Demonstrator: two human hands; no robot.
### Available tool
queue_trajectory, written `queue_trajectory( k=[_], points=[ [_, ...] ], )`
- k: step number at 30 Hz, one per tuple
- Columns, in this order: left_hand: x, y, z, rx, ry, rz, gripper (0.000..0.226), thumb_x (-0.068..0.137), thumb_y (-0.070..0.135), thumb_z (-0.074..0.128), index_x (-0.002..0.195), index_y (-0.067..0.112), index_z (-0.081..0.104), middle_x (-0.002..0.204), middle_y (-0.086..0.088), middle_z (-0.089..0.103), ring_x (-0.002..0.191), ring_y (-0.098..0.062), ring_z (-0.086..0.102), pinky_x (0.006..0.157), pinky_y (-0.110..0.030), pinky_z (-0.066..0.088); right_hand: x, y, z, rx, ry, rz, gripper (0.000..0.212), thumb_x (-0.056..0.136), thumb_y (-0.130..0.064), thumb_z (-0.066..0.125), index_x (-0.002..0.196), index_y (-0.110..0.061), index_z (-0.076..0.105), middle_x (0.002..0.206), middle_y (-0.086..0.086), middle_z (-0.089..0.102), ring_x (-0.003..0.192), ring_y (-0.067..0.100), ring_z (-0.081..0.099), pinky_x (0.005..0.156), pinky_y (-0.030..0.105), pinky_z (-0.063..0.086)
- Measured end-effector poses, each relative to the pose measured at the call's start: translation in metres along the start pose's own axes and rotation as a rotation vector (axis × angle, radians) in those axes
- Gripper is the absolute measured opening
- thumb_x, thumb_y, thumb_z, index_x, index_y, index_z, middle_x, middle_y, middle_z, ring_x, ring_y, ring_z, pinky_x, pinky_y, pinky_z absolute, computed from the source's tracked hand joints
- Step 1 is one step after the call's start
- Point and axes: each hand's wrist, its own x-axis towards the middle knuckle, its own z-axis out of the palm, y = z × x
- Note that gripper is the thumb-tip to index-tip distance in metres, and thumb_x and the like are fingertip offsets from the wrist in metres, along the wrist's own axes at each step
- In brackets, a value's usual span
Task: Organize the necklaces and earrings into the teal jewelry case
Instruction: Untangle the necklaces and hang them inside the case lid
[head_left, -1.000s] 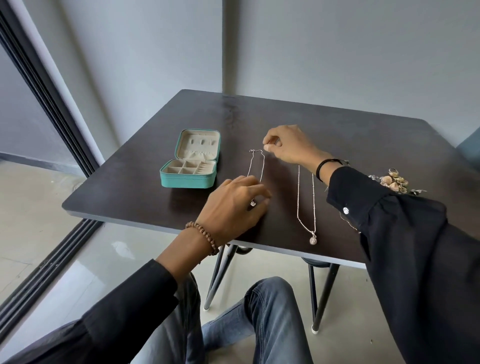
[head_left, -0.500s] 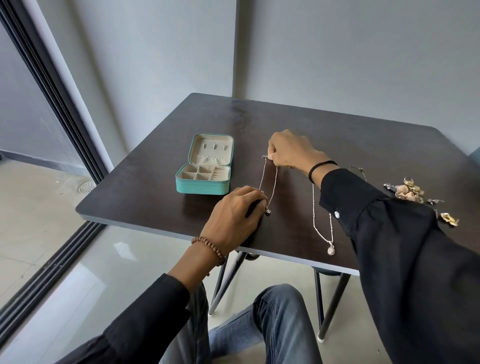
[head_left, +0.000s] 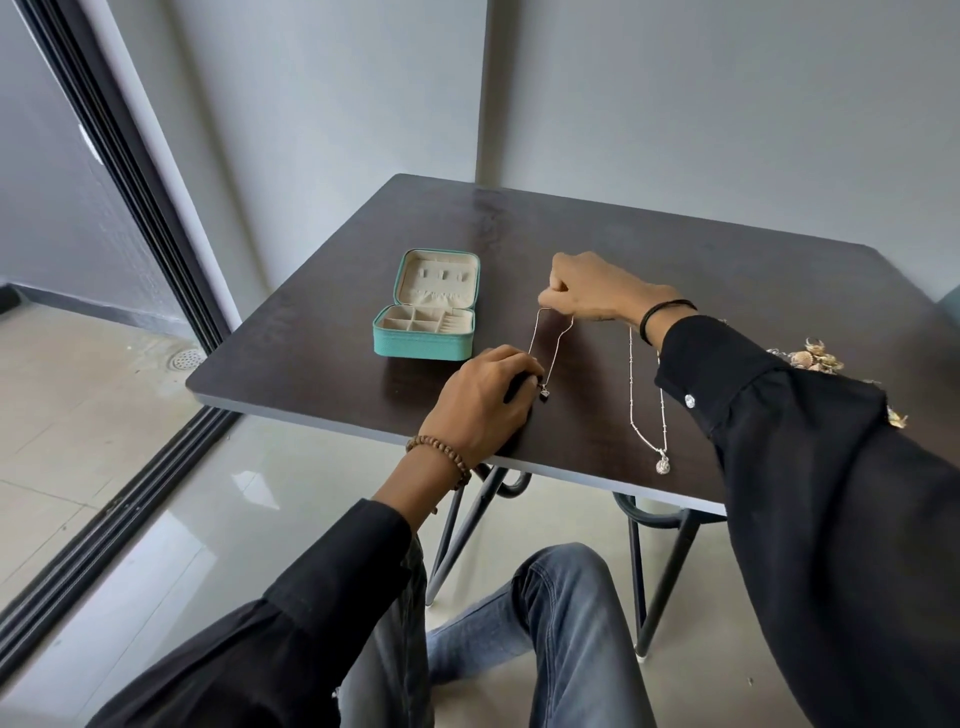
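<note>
Near the tabletop's left edge: the open teal jewelry case (head_left: 423, 347) with a beige divided lining is sitting flat, its lid standing upright behind the compartments.
Tabletop: the dark brown square wooden tabletop (head_left: 675, 270) is carrying everything.
Right hand (head_left: 592, 288): it is closing into a loose fist, fingertips pinching the far end of the thin silver chain necklace with a small dark pendant (head_left: 557, 340), just right of the case.
Left hand (head_left: 480, 402): it is curling near the front edge, thumb and forefinger pinching the same chain's near end beside its pendant.
Held necklace: it is stretching as a narrow loop between the two hands, right of the case.
Second necklace: the beaded silver chain necklace with a round pendant (head_left: 647, 405) is lying untouched, reaching toward the front edge, right of the held one.
Right edge: a small heap of gold and silver earrings (head_left: 813, 358) is lying partly hidden behind the black sleeve (head_left: 769, 415).
</note>
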Motion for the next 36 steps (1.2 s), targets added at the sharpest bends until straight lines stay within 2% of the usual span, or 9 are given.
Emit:
queue_trajectory(
  k=[2,5,8,12,17,21,26,31,36],
  points=[
    [0.0,0.001,-0.001,0.0,0.002,-0.002,0.017,0.094,0.015,0.059,0.101,0.013,0.074,0.106,0.001,0.071,0.096,-0.02,0.065,0.082,-0.041,0.054,-0.002,0.001,0.0,0.147,0.121,0.039,0.013,0.089,-0.021,0.057,0.086,-0.009,0.052,0.075,0.005,0.057,0.071,0.029,0.053,0.057,0.031,0.036],
    [-0.001,0.003,-0.002,0.008,-0.001,-0.004,0.017,0.093,0.015,0.06,0.102,0.013,0.074,0.108,0.001,0.071,0.098,-0.019,0.065,0.084,-0.04,0.054,-0.006,0.002,-0.005,0.467,0.221,0.065,0.012,0.084,-0.012,0.065,0.077,-0.014,0.056,0.077,0.008,0.067,0.076,0.029,0.064,0.074,0.04,0.054],
    [-0.001,0.005,-0.004,-0.017,-0.005,-0.018,0.016,0.092,0.015,0.061,0.102,0.014,0.074,0.105,0.002,0.071,0.096,-0.017,0.066,0.084,-0.038,0.053,-0.018,0.0,-0.017,0.909,0.195,0.053,0.011,0.092,-0.004,0.062,0.086,-0.012,0.057,0.079,0.012,0.068,0.072,0.019,0.067,0.081,0.037,0.059],
    [0.003,0.014,-0.014,-0.076,0.082,-0.008,0.017,0.091,0.008,0.062,0.102,0.012,0.074,0.102,0.0,0.071,0.088,-0.015,0.067,0.081,-0.022,0.051,-0.036,-0.009,-0.035,1.123,0.131,0.01,0.007,0.097,-0.007,0.059,0.102,-0.002,0.06,0.077,0.011,0.065,0.076,0.025,0.067,0.078,0.035,0.061],
    [0.025,0.042,-0.034,-0.153,0.266,-0.053,0.023,0.092,0.005,0.06,0.113,0.011,0.067,0.115,-0.002,0.068,0.102,-0.014,0.066,0.093,-0.028,0.053,-0.055,-0.021,-0.055,1.154,0.066,-0.078,0.007,0.096,-0.008,0.058,0.096,-0.005,0.065,0.077,0.008,0.062,0.07,0.021,0.062,0.074,0.033,0.057],
    [0.053,0.058,-0.052,-0.352,0.073,-0.215,0.039,0.098,0.019,0.059,0.135,0.01,0.05,0.132,-0.005,0.062,0.121,-0.015,0.058,0.104,-0.033,0.048,-0.069,-0.03,-0.069,1.16,0.035,-0.157,0.011,0.098,-0.009,0.055,0.099,-0.004,0.065,0.078,0.007,0.061,0.069,0.018,0.06,0.073,0.03,0.056],
    [0.065,0.054,-0.067,-0.336,0.071,-0.178,0.016,0.096,0.032,0.063,0.098,0.018,0.071,0.083,0.012,0.072,0.071,0.008,0.061,0.07,-0.015,0.047,-0.079,-0.033,-0.082,1.117,0.057,-0.174,0.016,0.097,-0.008,0.053,0.098,-0.002,0.068,0.077,0.007,0.062,0.064,0.016,0.055,0.066,0.028,0.051],
    [0.063,0.049,-0.075,-0.451,0.114,-0.192,0.028,0.083,0.051,0.068,0.082,0.024,0.073,0.081,0.006,0.076,0.091,-0.022,0.072,0.094,-0.045,0.054,-0.088,-0.029,-0.086,0.933,0.041,-0.202,0.03,0.096,-0.024,0.065,0.105,0.004,0.072,0.081,0.008,0.064,0.063,0.011,0.048,0.057,0.021,0.038],
    [0.064,0.053,-0.081,-0.51,0.128,-0.186,0.023,0.08,0.046,0.072,0.08,0.024,0.072,0.081,0.0,0.077,0.093,-0.029,0.072,0.096,-0.051,0.053,-0.096,-0.033,-0.087,0.749,0.032,-0.221,0.041,0.09,-0.05,0.07,0.098,-0.011,0.079,0.075,0.001,0.053,0.067,0.013,0.04,0.059,0.023,0.033]
  ],
)
